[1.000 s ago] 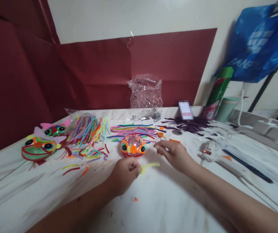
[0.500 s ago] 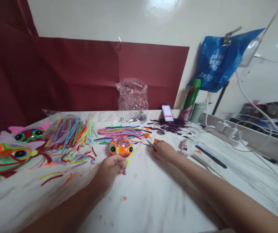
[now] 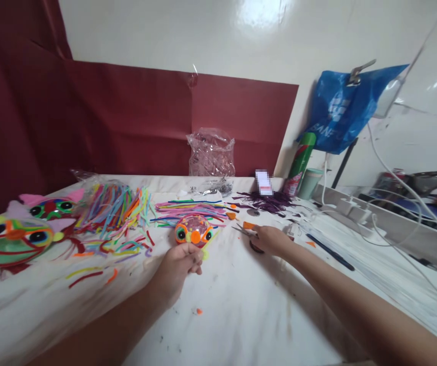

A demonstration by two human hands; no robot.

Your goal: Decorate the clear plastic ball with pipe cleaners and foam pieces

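Note:
My left hand (image 3: 183, 262) is closed, thumb against fingers, at the lower edge of a small round craft face (image 3: 194, 223). That face has a clear dome, black eyes ringed in green and orange, an orange round nose and a yellow fuzzy strip at its side. To the right, my right hand (image 3: 271, 239) rests over a pair of scissors (image 3: 243, 230), whose blades point left and whose dark handle shows below the fingers. The fingertips are bent and partly hidden, so their grip is unclear. An orange piece (image 3: 249, 225) lies by the blades.
Two finished-looking craft faces (image 3: 16, 239) lie at the left. Beside them are a bag of colourful pipe cleaners (image 3: 107, 208) and loose cut pieces. Purple shreds (image 3: 271, 201), a phone (image 3: 264, 183), a green can (image 3: 302, 157), a dark pen-like tool (image 3: 330, 252) and cables occupy the right.
My right hand has shifted right relative to the scissors, showing more of their handle. The scissors look still, and my left hand stays at the craft face. The view has tilted slightly.

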